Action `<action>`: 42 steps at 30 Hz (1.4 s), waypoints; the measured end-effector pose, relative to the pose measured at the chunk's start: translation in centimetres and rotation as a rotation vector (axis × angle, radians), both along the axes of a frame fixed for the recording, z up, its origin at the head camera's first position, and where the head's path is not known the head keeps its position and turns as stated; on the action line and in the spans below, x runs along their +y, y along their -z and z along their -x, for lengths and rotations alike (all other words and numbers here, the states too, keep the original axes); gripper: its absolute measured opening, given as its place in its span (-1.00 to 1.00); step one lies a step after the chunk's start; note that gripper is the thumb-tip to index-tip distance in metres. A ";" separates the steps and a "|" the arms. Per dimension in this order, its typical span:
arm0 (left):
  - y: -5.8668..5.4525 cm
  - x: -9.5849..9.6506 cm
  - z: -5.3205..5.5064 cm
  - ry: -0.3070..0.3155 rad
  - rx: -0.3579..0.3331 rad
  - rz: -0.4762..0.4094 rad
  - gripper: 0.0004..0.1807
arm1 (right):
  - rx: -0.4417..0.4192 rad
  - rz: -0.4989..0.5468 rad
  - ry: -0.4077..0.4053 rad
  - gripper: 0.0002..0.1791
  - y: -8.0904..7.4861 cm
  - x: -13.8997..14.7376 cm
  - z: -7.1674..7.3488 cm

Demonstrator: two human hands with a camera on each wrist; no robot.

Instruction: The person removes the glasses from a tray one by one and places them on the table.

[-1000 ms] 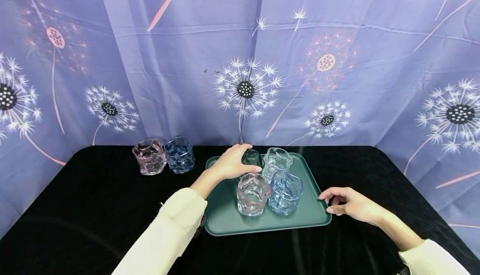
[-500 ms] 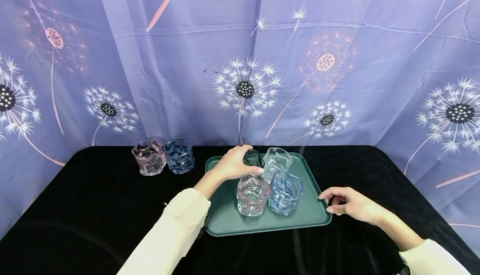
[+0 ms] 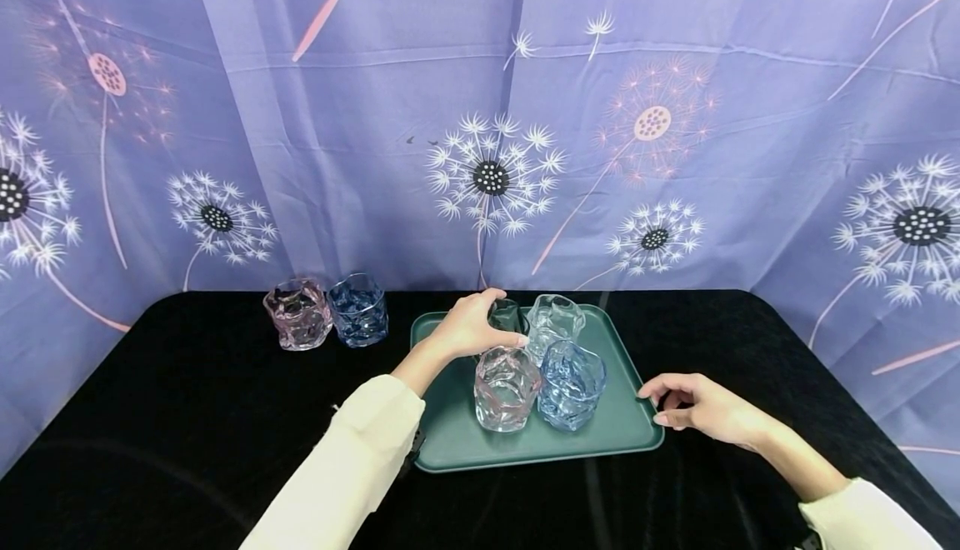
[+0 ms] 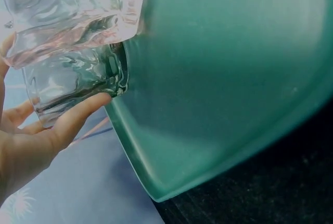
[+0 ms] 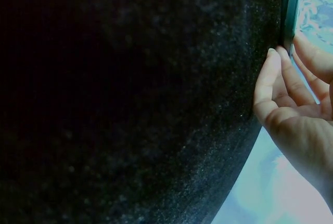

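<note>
My left hand (image 3: 474, 329) grips a smoky dark glass (image 3: 505, 317) at the back left of the green tray (image 3: 465, 446), with thumb and fingers around its sides. The left wrist view shows this dark glass (image 4: 73, 81) between thumb and fingers, partly behind the pink-tinted glass (image 4: 78, 31). On the tray, the pink-tinted glass stands in front of the dark one, a light blue glass (image 3: 572, 387) to its right and a clear glass (image 3: 557, 325) behind that. My right hand (image 3: 708, 408) holds the tray's right rim, fingertips and thumb at the edge (image 5: 290, 13).
At the back left of the black-covered table (image 3: 187, 417) stand another pink glass (image 3: 298, 314) and a dark blue glass (image 3: 360, 310), side by side. A purple curtain (image 3: 375, 133) with dandelion prints hangs behind the table.
The left forearm and sleeve have shifted slightly to the right, while the left hand keeps its grip on the dark glass. The right hand, the tray and the glasses stay in place.
</note>
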State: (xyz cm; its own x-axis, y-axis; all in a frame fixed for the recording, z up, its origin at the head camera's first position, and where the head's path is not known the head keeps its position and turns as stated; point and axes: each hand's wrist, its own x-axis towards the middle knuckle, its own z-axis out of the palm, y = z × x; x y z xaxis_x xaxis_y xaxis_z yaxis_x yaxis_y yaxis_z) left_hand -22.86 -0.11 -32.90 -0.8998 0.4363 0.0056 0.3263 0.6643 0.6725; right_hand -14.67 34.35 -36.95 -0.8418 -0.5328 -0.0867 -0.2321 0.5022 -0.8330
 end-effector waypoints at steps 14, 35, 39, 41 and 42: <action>0.5 -0.1 0.2 -0.058 0.016 -0.019 -0.20 | 0.015 0.012 -0.023 -0.68 0.0 -0.1 0.1; 0.4 -0.6 0.3 -0.052 0.102 -0.017 -0.20 | 0.032 0.006 -0.019 -0.68 0.1 0.0 0.1; 0.1 -0.9 0.3 -0.038 0.101 -0.021 -0.19 | 0.027 0.009 -0.019 -0.68 0.1 0.0 0.1; 0.0 -1.1 0.3 -0.038 0.097 -0.010 -0.20 | 0.027 0.015 -0.029 -0.68 0.1 0.0 0.1; -0.1 -1.2 0.3 -0.038 0.093 -0.004 -0.20 | 0.026 0.018 -0.030 -0.68 0.1 0.0 0.1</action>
